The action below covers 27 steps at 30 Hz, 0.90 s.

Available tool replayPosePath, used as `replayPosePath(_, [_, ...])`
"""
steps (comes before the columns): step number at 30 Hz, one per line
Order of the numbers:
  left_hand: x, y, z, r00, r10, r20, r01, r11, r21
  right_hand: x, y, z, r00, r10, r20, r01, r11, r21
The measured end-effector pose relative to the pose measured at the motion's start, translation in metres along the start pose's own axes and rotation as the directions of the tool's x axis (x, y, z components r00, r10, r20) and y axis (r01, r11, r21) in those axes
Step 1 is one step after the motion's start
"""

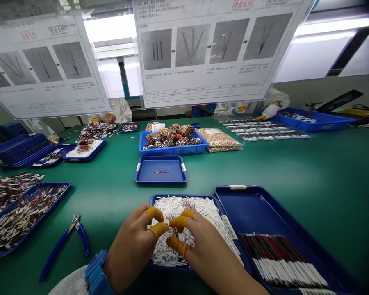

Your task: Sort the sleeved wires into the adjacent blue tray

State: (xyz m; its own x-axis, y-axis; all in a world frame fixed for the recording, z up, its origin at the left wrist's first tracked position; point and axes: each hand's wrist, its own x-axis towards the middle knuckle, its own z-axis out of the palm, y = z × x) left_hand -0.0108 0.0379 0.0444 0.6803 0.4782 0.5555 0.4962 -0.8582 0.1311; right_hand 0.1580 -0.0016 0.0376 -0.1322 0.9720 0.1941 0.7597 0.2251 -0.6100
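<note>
My left hand [132, 246] and my right hand [203, 250] meet over a blue tray [155, 200] heaped with loose white-sleeved wire pieces [199, 209]. Both wear yellow finger cots. The fingertips pinch together at the middle of the pile, on a few thin red and green wires [171, 229]. A blue wrist strap [95, 274] circles my left wrist. Just right, a bigger blue tray [252, 205] holds a neat row of sorted wires [279, 258] with white ends.
Blue-handled pliers [64, 241] lie on the green table at left. A small blue tray [160, 169] with one wire sits ahead, a full tray of parts [172, 139] behind it. Trays of wires [21, 213] fill the left. Other people's gloved hands [267, 110] work opposite. Instruction sheets [209, 49] hang overhead.
</note>
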Motion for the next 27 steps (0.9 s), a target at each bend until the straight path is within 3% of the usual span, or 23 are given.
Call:
replayPosePath(3, [-0.005, 0.003, 0.004, 0.992, -0.058, -0.114, 0.054, 0.998, -0.04, -0.002, 0.002, 0.005, 0.994, -0.044, -0.097, 0.049, 0.998, 0.046])
replayPosePath(5, [-0.011, 0.006, 0.009, 0.942, -0.241, -0.232, 0.221, 0.969, -0.111, -0.003, 0.006, 0.008, 0.988, -0.002, -0.152, 0.025, 0.988, 0.154])
replayPosePath(6, [-0.015, 0.007, 0.012, 0.903, -0.356, -0.24, 0.319, 0.93, -0.181, -0.004, 0.008, 0.009, 0.987, 0.055, -0.154, -0.016, 0.97, 0.243])
replayPosePath(8, [-0.023, 0.01, 0.018, 0.845, -0.524, -0.104, 0.457, 0.81, -0.367, -0.004, 0.012, 0.011, 0.981, 0.175, -0.088, -0.116, 0.88, 0.46])
replayPosePath(10, [-0.028, 0.012, 0.021, 0.824, -0.555, 0.115, 0.514, 0.646, -0.564, -0.003, 0.013, 0.012, 0.976, 0.215, 0.025, -0.18, 0.741, 0.647])
replayPosePath(13, [-0.028, 0.016, 0.021, 0.8, -0.494, 0.341, 0.532, 0.322, -0.783, -0.003, 0.011, 0.009, 0.973, 0.154, 0.175, -0.232, 0.561, 0.794])
replayPosePath(15, [-0.023, 0.019, 0.018, 0.79, -0.393, 0.47, 0.548, 0.108, -0.83, -0.004, 0.007, 0.007, 0.956, 0.134, 0.259, -0.292, 0.47, 0.833])
replayPosePath(17, [-0.02, 0.021, 0.017, 0.795, -0.318, 0.517, 0.549, 0.014, -0.836, -0.006, 0.004, 0.005, 0.938, 0.151, 0.313, -0.347, 0.402, 0.847])
replayPosePath(19, [-0.021, 0.023, 0.018, 0.805, -0.337, 0.489, 0.538, 0.066, -0.84, -0.008, 0.002, 0.004, 0.93, 0.194, 0.313, -0.365, 0.372, 0.854])
replayPosePath(22, [-0.028, 0.025, 0.023, 0.846, -0.454, 0.28, 0.467, 0.379, -0.799, -0.008, 0.002, 0.005, 0.941, 0.188, 0.281, -0.336, 0.42, 0.843])
replayPosePath(24, [-0.032, 0.025, 0.026, 0.876, -0.466, 0.126, 0.412, 0.587, -0.697, -0.008, 0.003, 0.007, 0.951, 0.152, 0.268, -0.308, 0.483, 0.82])
replayPosePath(27, [-0.031, 0.024, 0.028, 0.908, -0.414, 0.068, 0.365, 0.699, -0.615, -0.009, 0.005, 0.009, 0.963, 0.189, 0.191, -0.262, 0.504, 0.823])
